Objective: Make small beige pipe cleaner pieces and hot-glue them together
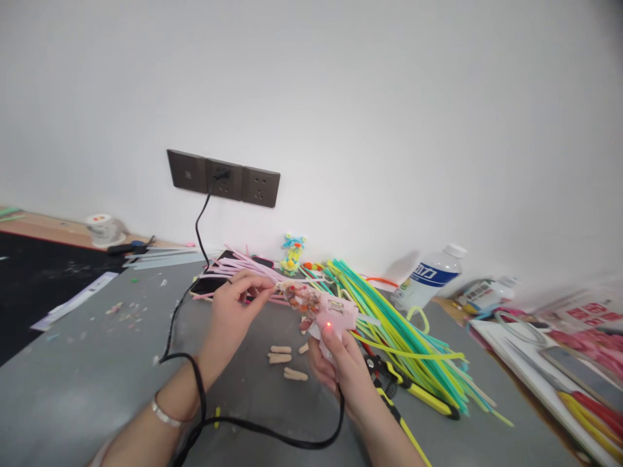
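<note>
My right hand is wrapped round the grip of a pale pink hot glue gun with a lit red light. Messy, multicoloured residue coats the front of the gun. A translucent glue stick pokes out behind. My left hand is closed in a pinch right at the nozzle; what sits between the fingertips is too small to make out. Below the gun lie several short beige pipe-cleaner pieces. The gun's black cord hangs across my left forearm and runs up to the wall socket.
Green and yellow pipe cleaners lie to the right, beside yellow-handled pliers. Pink pipe cleaners lie behind my left hand. A small colourful figure and a plastic bottle stand near the wall. Scissors lie far right.
</note>
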Available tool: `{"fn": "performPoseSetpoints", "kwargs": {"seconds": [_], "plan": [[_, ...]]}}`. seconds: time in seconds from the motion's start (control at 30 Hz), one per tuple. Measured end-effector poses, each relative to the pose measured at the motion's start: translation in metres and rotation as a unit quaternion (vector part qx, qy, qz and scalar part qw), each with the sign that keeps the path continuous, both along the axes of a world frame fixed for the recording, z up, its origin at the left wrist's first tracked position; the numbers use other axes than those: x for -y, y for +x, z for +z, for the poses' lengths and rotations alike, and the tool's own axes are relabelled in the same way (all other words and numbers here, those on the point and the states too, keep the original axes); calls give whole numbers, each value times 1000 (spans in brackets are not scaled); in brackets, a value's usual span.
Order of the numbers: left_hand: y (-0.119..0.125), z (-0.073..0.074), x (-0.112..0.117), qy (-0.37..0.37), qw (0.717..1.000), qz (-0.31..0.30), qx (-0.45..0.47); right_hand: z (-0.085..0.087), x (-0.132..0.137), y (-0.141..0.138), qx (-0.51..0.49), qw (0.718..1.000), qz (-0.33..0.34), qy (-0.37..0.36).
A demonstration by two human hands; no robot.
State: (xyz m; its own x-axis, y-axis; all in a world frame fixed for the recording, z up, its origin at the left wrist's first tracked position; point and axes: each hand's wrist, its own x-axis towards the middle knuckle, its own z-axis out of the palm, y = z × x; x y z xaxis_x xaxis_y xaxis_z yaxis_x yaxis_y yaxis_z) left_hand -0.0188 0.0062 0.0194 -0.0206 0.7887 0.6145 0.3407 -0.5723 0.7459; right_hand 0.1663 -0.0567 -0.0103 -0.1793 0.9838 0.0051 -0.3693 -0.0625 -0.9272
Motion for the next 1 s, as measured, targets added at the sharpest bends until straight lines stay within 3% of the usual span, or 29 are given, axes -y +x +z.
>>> {"fn": "performPoseSetpoints", "kwargs": {"seconds": [1.0], "plan": [[-1, -5, -2, -14, 1000, -9, 6, -1, 0, 1, -9, 1000, -10, 5]]}}
